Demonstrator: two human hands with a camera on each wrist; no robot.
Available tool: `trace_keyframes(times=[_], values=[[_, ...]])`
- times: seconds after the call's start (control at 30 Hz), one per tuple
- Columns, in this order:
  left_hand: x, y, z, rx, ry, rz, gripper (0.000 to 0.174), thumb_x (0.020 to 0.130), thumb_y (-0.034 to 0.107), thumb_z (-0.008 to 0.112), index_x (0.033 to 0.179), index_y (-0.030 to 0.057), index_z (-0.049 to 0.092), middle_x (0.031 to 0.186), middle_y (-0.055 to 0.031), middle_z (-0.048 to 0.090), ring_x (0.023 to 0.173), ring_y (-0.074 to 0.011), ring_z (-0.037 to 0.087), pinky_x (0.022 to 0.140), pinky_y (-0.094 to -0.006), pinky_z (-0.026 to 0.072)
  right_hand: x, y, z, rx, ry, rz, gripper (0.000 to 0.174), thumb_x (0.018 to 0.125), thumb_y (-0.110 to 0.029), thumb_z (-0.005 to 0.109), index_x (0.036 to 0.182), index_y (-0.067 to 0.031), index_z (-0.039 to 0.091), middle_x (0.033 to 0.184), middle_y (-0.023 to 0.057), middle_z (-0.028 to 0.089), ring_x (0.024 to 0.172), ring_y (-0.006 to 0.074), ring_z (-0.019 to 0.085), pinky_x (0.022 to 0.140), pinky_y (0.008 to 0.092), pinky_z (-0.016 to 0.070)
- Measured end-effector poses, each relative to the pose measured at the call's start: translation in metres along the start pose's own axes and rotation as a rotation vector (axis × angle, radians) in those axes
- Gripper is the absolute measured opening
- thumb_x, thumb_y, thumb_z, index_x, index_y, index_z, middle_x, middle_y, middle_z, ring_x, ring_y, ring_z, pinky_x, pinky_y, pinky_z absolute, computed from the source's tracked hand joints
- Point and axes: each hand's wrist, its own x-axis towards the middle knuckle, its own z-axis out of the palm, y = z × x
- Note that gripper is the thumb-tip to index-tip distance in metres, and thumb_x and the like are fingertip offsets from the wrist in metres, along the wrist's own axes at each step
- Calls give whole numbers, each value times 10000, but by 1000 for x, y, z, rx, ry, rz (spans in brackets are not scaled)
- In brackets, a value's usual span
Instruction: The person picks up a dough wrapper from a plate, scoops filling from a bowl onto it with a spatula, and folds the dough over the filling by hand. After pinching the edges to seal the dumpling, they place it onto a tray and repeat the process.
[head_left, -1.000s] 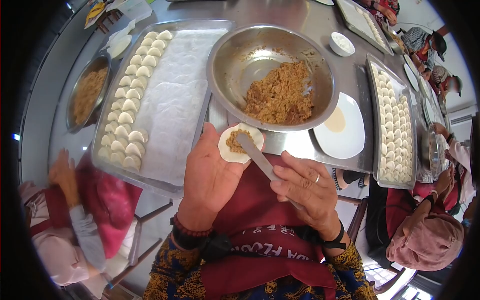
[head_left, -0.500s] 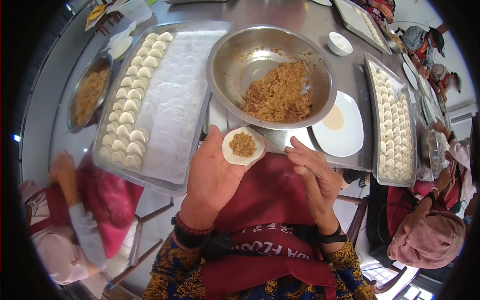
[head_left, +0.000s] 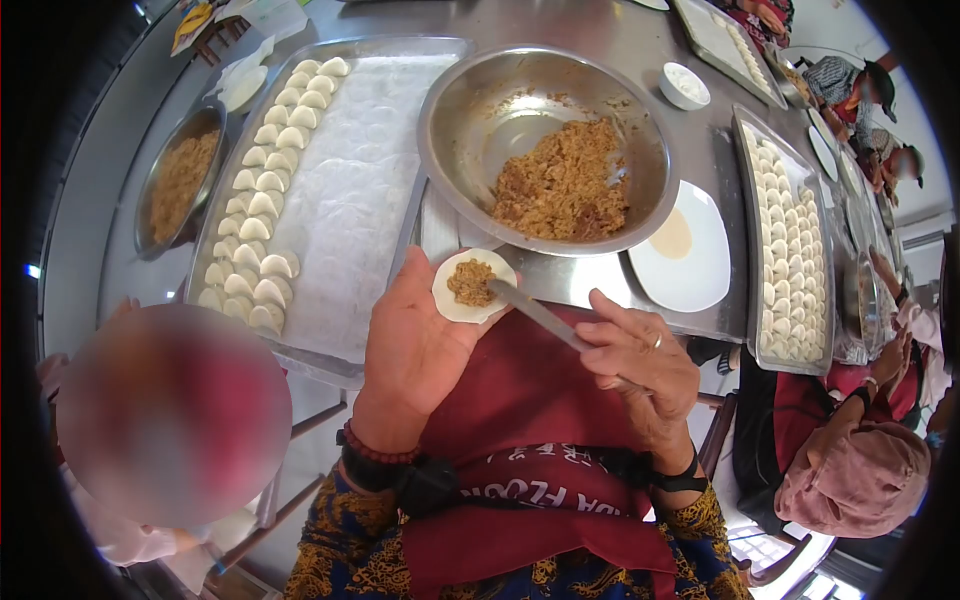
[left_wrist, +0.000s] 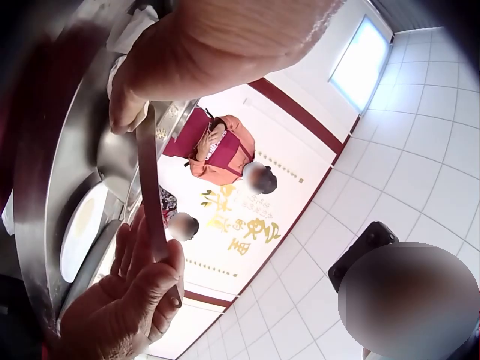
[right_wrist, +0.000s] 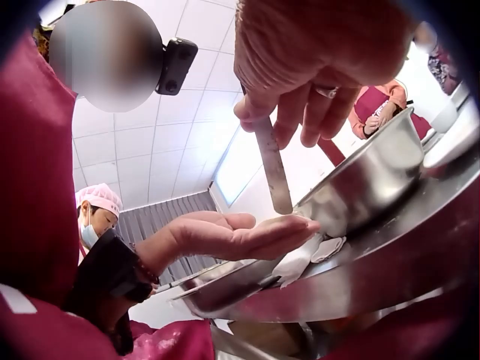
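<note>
My left hand [head_left: 410, 345] lies palm up, a round dough wrapper [head_left: 447, 302] resting on its fingers beside the raised thumb. Brown filling [head_left: 469, 282] sits in the middle of the wrapper. My right hand [head_left: 655, 375] grips a flat metal spatula [head_left: 540, 318], whose tip touches the filling's right side. In the right wrist view the left hand [right_wrist: 217, 238] is nearly flat below the spatula [right_wrist: 272, 169]; the filling is hidden there. The left wrist view shows the right hand's [left_wrist: 124, 304] thumb and fingers around the handle.
Just beyond my hands stands a steel bowl [head_left: 440, 190] of filling. Left is a tray [head_left: 350, 210] with rows of folded dumplings; right are a white plate [head_left: 695, 275] holding one wrapper and another dumpling tray [head_left: 741, 240]. People sit on both sides.
The spatula lifted off the filling, turned edge-on near the bowl, then came back down onto the filling. My left hand shifted slightly right and back left, still carrying the wrapper.
</note>
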Motion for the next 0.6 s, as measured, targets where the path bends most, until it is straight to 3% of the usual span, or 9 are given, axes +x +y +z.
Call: trace_keyframes(times=[0.07,0.2,0.3,0.37,0.4,0.47,0.5,0.53,0.6], values=[[1,-1,-2,7,0,7,689,1057,441,259,1376,-169,286,1381,-327,433,1312,-478,407,1137,-548,307,0,0,2,77,85,-3,196,780,-167,746,965,-103,729,996,81,748,1180,283,629,915,360,451],[0,-3,-3,39,-4,-14,692,1054,454,257,1379,-156,299,1373,-326,444,1314,-461,415,1136,-540,314,1,3,14,132,24,-56,191,812,-169,733,980,-79,719,1042,125,735,1142,292,649,918,379,463],[-2,-1,-3,60,0,-15,691,1055,456,248,1381,-151,301,1375,-322,445,1316,-453,418,1136,-537,316,-6,3,20,408,107,148,180,888,-155,690,1033,-48,697,1105,150,715,1067,251,679,878,344,495],[-2,-2,0,47,-6,-28,692,1055,456,242,1382,-151,299,1379,-319,443,1317,-451,418,1137,-536,316,-8,4,20,546,259,494,210,967,-172,612,1095,-14,663,1140,169,695,1006,190,684,828,288,518],[-3,-3,2,28,-8,-32,688,1056,455,238,1384,-147,298,1385,-314,440,1323,-444,414,1139,-538,312,-7,5,19,544,260,495,210,967,-172,612,1095,-14,663,1140,169,695,1006,190,684,828,288,518],[-5,-3,5,8,-8,-37,685,1057,454,235,1386,-144,296,1391,-308,437,1329,-438,410,1141,-540,309,-3,9,15,678,317,709,275,989,-231,582,1140,-7,635,1037,159,717,939,179,696,810,273,532],[-6,-3,5,6,-16,-47,603,1068,419,221,1353,-100,334,1358,-259,466,1290,-398,452,1112,-543,345,-1,11,14,744,345,816,308,1000,-260,566,1162,-4,621,986,154,728,906,173,703,800,265,540],[-6,-4,6,3,-24,-56,529,1079,384,206,1320,-57,373,1325,-210,495,1252,-359,494,1084,-546,382,1,14,13,780,380,840,304,997,-263,570,1164,-12,612,926,145,736,867,189,714,790,269,547],[-6,-4,1,-2,-21,-46,580,1073,402,219,1352,-90,345,1366,-242,468,1297,-373,453,1111,-560,338,-1,18,8,808,405,827,299,998,-262,568,1161,-14,608,922,150,737,870,194,716,782,269,548]])
